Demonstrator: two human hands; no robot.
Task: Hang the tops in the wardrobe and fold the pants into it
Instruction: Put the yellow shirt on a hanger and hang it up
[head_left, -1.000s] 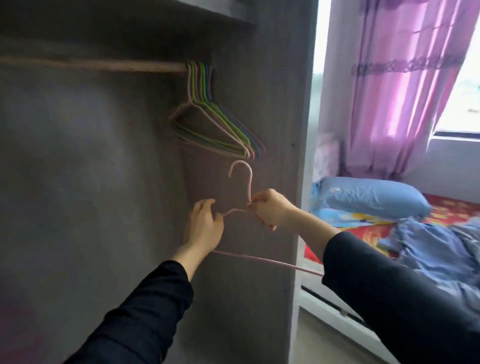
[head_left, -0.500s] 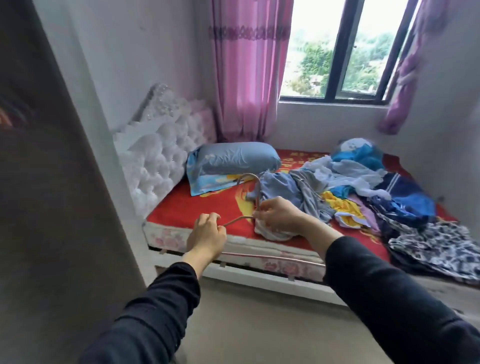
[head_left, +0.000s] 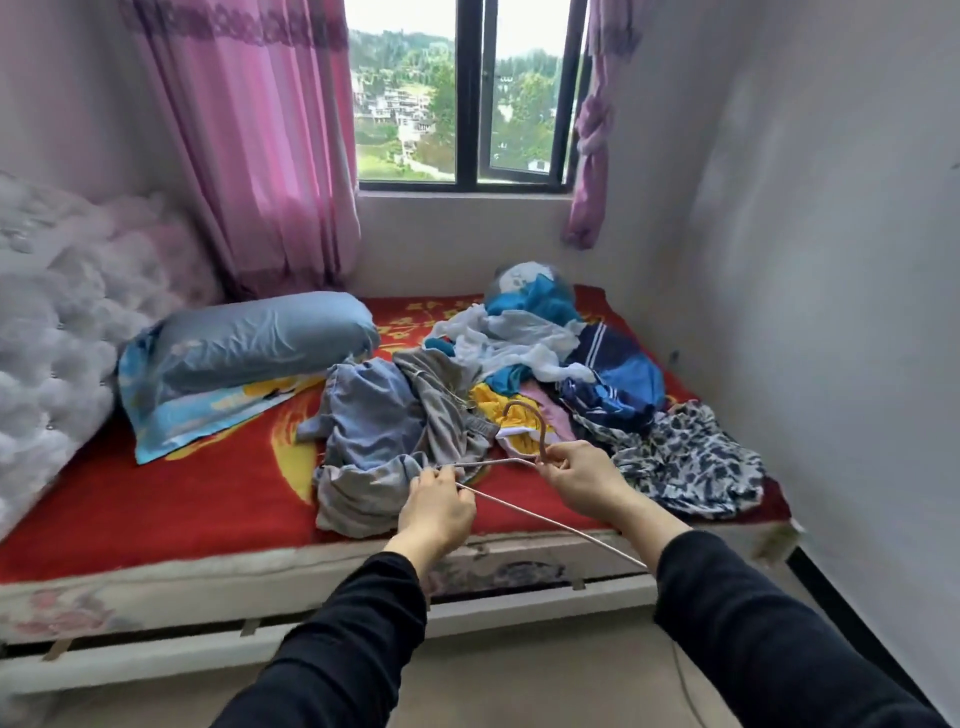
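Bedroom now fills the view instead of the wardrobe, so a top can be picked next: both hands, left hand (head_left: 435, 506) and right hand (head_left: 582, 480), pinch the hanger (head_left: 540, 512) just short of the clothes (head_left: 467, 410) heaped beyond the fingertips on the bed (head_left: 156, 499).

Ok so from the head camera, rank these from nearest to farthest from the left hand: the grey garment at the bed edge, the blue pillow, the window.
1. Grey garment: just left of the left hand, at the bed's front edge.
2. Blue pillow: farther back and left, by the headboard.
3. Window: farthest, on the far wall.
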